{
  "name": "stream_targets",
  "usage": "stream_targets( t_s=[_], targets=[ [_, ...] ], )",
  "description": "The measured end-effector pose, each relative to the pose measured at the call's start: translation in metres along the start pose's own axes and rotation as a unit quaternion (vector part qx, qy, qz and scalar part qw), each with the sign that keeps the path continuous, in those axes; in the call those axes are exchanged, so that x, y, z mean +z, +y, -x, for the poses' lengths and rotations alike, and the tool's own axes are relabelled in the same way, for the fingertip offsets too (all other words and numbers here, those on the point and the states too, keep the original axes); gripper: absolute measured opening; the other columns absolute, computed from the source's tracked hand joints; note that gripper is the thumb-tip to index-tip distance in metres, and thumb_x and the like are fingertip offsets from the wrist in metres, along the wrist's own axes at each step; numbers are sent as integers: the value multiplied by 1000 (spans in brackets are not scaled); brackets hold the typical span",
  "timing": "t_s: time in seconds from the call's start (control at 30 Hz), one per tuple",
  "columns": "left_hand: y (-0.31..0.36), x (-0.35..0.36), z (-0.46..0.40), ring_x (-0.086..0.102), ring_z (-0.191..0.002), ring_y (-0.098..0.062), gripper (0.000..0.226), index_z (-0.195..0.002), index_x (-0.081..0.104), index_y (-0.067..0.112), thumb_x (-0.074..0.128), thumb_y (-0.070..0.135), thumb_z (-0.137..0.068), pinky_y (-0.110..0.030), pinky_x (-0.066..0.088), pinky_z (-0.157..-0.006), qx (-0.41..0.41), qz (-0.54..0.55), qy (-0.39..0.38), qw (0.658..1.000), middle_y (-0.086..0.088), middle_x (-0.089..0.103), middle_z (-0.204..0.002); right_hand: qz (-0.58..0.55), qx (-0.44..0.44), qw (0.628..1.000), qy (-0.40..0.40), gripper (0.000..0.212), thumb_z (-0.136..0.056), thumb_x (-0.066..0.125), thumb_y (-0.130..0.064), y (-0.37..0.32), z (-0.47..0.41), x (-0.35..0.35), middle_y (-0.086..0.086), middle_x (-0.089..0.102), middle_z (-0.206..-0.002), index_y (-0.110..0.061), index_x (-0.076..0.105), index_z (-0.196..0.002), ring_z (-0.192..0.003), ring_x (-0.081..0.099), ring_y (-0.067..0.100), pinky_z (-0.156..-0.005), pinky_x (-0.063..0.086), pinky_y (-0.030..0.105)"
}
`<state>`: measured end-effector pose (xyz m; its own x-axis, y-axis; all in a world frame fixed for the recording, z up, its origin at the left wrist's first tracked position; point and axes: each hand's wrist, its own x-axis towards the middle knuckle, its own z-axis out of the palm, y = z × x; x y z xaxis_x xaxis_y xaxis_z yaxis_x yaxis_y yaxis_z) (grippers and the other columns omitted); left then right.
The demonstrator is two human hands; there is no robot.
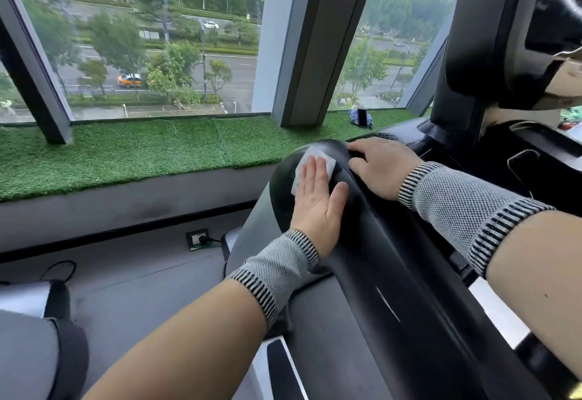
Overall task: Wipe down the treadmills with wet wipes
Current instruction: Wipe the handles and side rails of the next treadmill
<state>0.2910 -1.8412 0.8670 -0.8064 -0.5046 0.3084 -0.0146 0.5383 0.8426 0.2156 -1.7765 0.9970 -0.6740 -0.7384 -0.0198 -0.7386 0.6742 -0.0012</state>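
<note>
A black treadmill handrail [387,261] runs from the lower right up to a rounded end in the middle of the head view. A white wet wipe [318,155] lies on that rounded end. My left hand [318,198] presses flat on the wipe with straight fingers. My right hand [381,166] rests on the top of the rail just right of the wipe, fingers curved over the edge. Both wrists wear grey knitted bands. The treadmill console [516,47] rises at the upper right.
A ledge of green artificial turf [126,154] runs under the large windows, with a dark phone on a blue object [361,117] on it. A floor socket with a plug [198,238] sits below. Another machine's grey end [34,299] is at lower left.
</note>
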Motion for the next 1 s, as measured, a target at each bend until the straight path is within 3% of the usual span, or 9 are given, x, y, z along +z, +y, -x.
stream_targets(
  t_s=[0.2,0.3,0.43,0.57,0.73,0.83,0.9,1.0],
  targets=[
    [-18,-3,-16,-10,-147,-15,60,-150,-1,3,20,35,-105,-27,-10,-118,-125,59,18,990,-9,-7,-160,-1,6,1000,-1,41,-95,42,-22,0,18,-6,8,52,-137,-18,52,-134,-125,47,28,-106,36,34],
    [-5,8,3,-13,-147,-16,77,-149,-5,1,18,49,-94,-27,-13,-117,-171,94,24,980,-11,-10,-160,2,4,1000,-4,41,-95,42,-21,1,26,-6,8,50,-139,-17,51,-134,-126,46,28,-107,35,33],
    [22,14,30,-24,-140,-8,84,-150,-8,4,14,51,-84,-21,-18,-112,-70,41,5,997,-5,-17,-158,1,12,1000,-1,39,-94,41,-18,0,33,-7,9,50,-138,-14,52,-131,-126,46,27,-107,35,33],
    [25,6,18,-20,-145,-15,79,-151,-3,6,13,48,-87,-21,-17,-113,-7,-10,-6,1000,-5,-13,-159,6,8,1000,3,36,-92,41,-16,-1,38,-7,10,54,-132,-13,56,-125,-122,49,27,-104,37,33],
    [0,8,4,-12,-147,-18,65,-150,-4,1,21,39,-103,-29,-12,-118,-145,59,26,987,-13,-10,-160,2,8,1000,3,38,-93,41,-17,2,49,-8,9,52,-136,-13,55,-128,-125,47,27,-107,35,33],
    [10,17,24,-15,-147,-17,63,-149,-7,-1,25,32,-105,-26,-14,-115,-202,114,17,973,-13,-12,-159,-3,6,1000,5,36,-93,41,-17,5,54,-7,9,54,-133,-13,56,-125,-122,48,27,-105,37,33],
    [23,22,40,-19,-145,-16,67,-148,-9,0,26,37,-104,-20,-18,-111,-169,105,10,980,-12,-17,-158,0,3,1000,8,36,-93,41,-16,6,56,-7,10,53,-134,-12,56,-125,-123,48,27,-105,36,32],
    [41,21,51,-26,-139,-8,78,-149,-8,3,17,49,-91,-18,-19,-110,-37,48,11,998,2,-18,-153,3,-3,1000,10,37,-94,39,-14,5,58,-7,9,52,-136,-12,56,-127,-125,46,27,-106,34,31]
  ],
)
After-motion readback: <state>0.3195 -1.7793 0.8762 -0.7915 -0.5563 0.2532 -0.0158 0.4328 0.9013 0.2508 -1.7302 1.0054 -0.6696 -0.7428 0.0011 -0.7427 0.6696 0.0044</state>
